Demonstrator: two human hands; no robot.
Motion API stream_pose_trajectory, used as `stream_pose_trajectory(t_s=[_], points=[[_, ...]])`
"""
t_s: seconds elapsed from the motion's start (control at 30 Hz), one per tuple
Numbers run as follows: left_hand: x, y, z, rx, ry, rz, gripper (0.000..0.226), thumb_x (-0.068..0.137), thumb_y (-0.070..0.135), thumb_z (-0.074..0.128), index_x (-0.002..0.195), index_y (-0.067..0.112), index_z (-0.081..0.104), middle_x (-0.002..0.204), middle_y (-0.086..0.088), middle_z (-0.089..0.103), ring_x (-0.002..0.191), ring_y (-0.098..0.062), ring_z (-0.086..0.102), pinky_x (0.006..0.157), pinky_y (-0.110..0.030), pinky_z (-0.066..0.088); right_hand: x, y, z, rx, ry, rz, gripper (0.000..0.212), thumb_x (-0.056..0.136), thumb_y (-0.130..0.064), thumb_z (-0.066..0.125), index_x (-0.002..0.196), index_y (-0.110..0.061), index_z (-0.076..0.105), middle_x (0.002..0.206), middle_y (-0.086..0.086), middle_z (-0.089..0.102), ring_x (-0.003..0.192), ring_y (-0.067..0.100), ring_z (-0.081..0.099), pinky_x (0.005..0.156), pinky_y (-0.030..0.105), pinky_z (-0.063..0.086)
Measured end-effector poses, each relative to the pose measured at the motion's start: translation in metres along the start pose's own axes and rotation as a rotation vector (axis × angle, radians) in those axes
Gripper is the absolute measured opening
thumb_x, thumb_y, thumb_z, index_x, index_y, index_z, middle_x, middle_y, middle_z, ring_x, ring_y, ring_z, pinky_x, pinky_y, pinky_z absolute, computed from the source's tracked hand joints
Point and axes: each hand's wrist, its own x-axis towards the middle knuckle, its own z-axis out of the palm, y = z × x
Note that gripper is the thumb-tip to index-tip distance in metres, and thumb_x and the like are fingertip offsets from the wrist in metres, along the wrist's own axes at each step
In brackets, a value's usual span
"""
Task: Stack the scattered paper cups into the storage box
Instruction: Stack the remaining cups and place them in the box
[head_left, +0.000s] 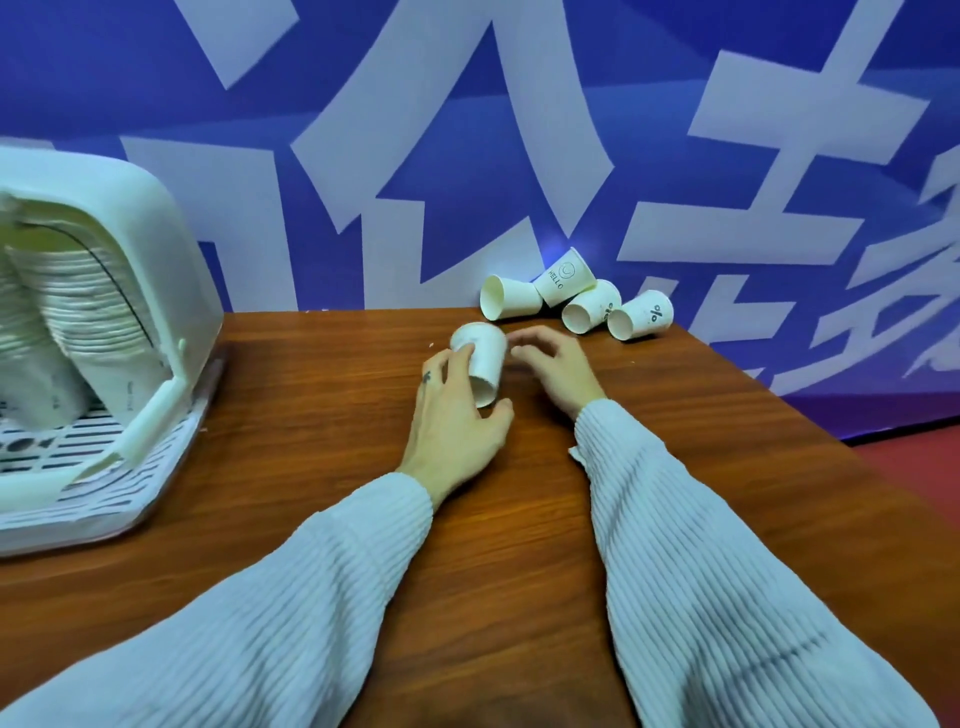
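Even, fairly bright overhead lighting was recorded, with only faint shadows on the table (519, 519). Motion blur was noted on the right hand (556, 364) and the storage box (104, 322). Wide-angle bending was observed at the edges.

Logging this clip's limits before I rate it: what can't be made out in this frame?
All in the head view:
- Storage box: cut off by the left edge; its far side and full cup stacks are unseen, and motion blur smears them, so no count.
- Held paper cup: the left hand covers its lower part; any print is unreadable.
- Right hand: fingertips blurred; contact with the cup is unclear.
- Four loose cups: overlapping, so their far sides are hidden.
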Motion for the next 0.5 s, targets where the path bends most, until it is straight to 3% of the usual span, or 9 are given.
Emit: stream_pose_trajectory(t_s=[0.1, 0.13, 0.2, 0.27, 0.33, 0.37, 0.43, 0.5], points=[[0.000, 0.000, 0.000, 0.014, 0.040, -0.053, 0.086, 0.092, 0.042, 0.070, 0.160, 0.024, 0.020, 0.161, -0.005, 0.021, 0.147, -0.029, 0.030, 0.119, -0.045, 0.032, -0.007, -0.010, 0.006, 0.048, -0.118, -0.004, 0.007, 0.093, -0.014, 0.065, 0.091, -0.008, 0.067, 0.083, 0.003, 0.065, 0.072, 0.011, 0.061, 0.067, 0.020, 0.047], [0.000, 0.000, 0.000, 0.020, 0.075, -0.067, 0.086, 0.092, 0.039, 0.070, 0.160, 0.023, 0.019, 0.160, -0.006, 0.025, 0.145, -0.030, 0.034, 0.118, -0.046, 0.032, -0.008, -0.012, 0.009, 0.091, -0.131, 0.012, 0.018, 0.092, -0.021, 0.065, 0.082, -0.006, 0.062, 0.075, 0.005, 0.056, 0.067, 0.014, 0.055, 0.063, 0.025, 0.044], [-0.001, 0.000, 0.001, 0.074, 0.139, -0.084, 0.085, 0.095, 0.034, 0.067, 0.161, 0.022, 0.015, 0.158, -0.009, 0.033, 0.143, -0.030, 0.038, 0.117, -0.049, 0.029, -0.004, -0.017, 0.015, 0.120, -0.104, 0.033, 0.042, 0.093, -0.036, 0.066, 0.073, -0.003, 0.052, 0.072, 0.008, 0.043, 0.068, 0.022, 0.044, 0.066, 0.035, 0.038], [0.000, 0.000, 0.001, 0.092, 0.187, -0.098, 0.085, 0.097, 0.032, 0.064, 0.162, 0.021, 0.012, 0.157, -0.008, 0.038, 0.143, -0.029, 0.039, 0.116, -0.050, 0.026, 0.012, -0.017, 0.025, 0.031, 0.021, 0.024, 0.039, 0.094, -0.042, 0.065, 0.073, -0.009, 0.063, 0.073, 0.001, 0.057, 0.073, 0.019, 0.054, 0.075, 0.040, 0.045], [0.001, 0.000, 0.000, 0.014, 0.226, -0.115, 0.085, 0.097, 0.033, 0.064, 0.163, 0.020, 0.011, 0.158, -0.007, 0.037, 0.144, -0.027, 0.037, 0.117, -0.050, 0.024, 0.030, -0.017, 0.032, -0.176, 0.153, -0.004, 0.023, 0.091, -0.045, 0.063, 0.098, -0.027, 0.076, 0.099, -0.008, 0.070, 0.095, 0.011, 0.065, 0.095, 0.037, 0.051], [0.002, -0.001, 0.000, -0.028, 0.242, -0.121, 0.085, 0.097, 0.033, 0.064, 0.163, 0.021, 0.011, 0.158, -0.006, 0.036, 0.144, -0.026, 0.037, 0.117, -0.050, 0.024, 0.039, -0.018, 0.035, -0.304, 0.160, 0.000, 0.032, 0.089, -0.047, 0.062, 0.114, -0.031, 0.074, 0.119, -0.003, 0.067, 0.112, 0.015, 0.063, 0.104, 0.038, 0.048], [0.004, -0.003, -0.001, -0.091, 0.267, -0.122, 0.085, 0.097, 0.034, 0.064, 0.162, 0.022, 0.012, 0.158, -0.005, 0.035, 0.144, -0.025, 0.037, 0.117, -0.050, 0.025, 0.054, -0.018, 0.039, -0.533, 0.096, 0.087, 0.048, 0.092, -0.048, 0.062, 0.138, -0.034, 0.062, 0.154, 0.008, 0.043, 0.141, 0.030, 0.043, 0.117, 0.041, 0.035], [0.005, -0.004, -0.002, -0.134, 0.284, -0.126, 0.084, 0.097, 0.035, 0.064, 0.162, 0.024, 0.012, 0.159, -0.003, 0.034, 0.144, -0.024, 0.037, 0.117, -0.050, 0.026, 0.068, -0.017, 0.042, -0.658, 0.042, 0.174, 0.058, 0.094, -0.051, 0.062, 0.149, -0.038, 0.050, 0.170, 0.011, 0.013, 0.153, 0.035, 0.021, 0.121, 0.046, 0.024]])
